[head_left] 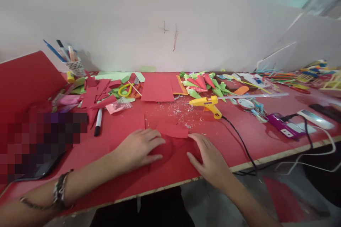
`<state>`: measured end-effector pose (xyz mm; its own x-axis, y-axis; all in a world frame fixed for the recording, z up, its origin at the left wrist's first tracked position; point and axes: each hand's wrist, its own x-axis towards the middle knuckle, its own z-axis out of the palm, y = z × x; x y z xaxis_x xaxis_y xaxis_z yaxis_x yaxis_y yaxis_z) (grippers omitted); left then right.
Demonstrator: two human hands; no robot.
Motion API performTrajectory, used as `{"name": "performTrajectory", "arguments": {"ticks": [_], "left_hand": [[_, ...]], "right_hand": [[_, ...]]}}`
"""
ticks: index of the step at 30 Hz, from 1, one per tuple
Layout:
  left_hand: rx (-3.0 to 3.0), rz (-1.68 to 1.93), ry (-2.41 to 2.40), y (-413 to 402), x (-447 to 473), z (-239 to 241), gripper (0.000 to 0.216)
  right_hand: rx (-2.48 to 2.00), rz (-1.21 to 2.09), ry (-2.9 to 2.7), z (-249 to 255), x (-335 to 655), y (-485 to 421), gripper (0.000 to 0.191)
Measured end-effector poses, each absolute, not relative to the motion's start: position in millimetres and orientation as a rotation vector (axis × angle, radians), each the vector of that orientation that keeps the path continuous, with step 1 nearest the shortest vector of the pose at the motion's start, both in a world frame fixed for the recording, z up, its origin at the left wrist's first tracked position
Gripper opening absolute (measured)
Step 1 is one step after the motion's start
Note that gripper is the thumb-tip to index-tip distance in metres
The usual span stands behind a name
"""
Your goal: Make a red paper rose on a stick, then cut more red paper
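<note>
A small strip of red paper (174, 131) lies on the red tabletop between my two hands. My left hand (141, 147) rests at its left side, fingers stretched out and apart from the thumb, over the edge of a larger red sheet (128, 123). At the strip's right end is my right hand (206, 156), its fingertips close to or touching the corner, thumb spread away. Neither hand grips anything. Beyond the strip lies a yellow hot glue gun (206, 104) with a long clear glue stick in it, among scattered glue scraps. Another red sheet (157, 90) lies farther back.
Red paper scraps (99, 92), a black-and-white marker (98, 122) and a pen cup (75, 67) are at the left. Green and red paper cones (199, 82) sit at the back. A purple power strip (285, 126) with cables stands right, near the table's front edge (255, 159).
</note>
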<state>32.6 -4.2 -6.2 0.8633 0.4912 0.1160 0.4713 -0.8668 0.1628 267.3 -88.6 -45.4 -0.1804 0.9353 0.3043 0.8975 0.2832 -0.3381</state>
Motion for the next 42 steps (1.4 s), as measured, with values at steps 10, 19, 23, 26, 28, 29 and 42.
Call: {"name": "performTrajectory", "arguments": {"ticks": [10,19,23,26,28,29,42], "left_hand": [[2.884,0.151,0.798,-22,26,-29,0.034],[2.794,0.19,0.82,-22,25,-30,0.034],[2.746,0.212,0.825,-21,26,-30,0.034],[2.701,0.225,0.824,-21,26,-28,0.034],[2.675,0.236,0.816,-20,26,-26,0.035],[2.666,0.241,0.81,-20,25,-26,0.035],[2.584,0.284,0.746,-20,19,-17,0.045]], "right_hand": [[-1.563,0.15,-2.379,-26,244,-49,0.04],[-1.559,0.26,-2.345,-34,251,-32,0.034],[-1.551,0.277,-2.305,-36,253,-34,0.034],[-1.57,0.327,-2.274,-35,253,-33,0.036],[-1.582,0.389,-2.245,-33,254,-31,0.038],[-1.584,0.428,-2.229,-31,254,-30,0.038],[-1.619,0.38,-2.142,-2,234,-19,0.018]]}}
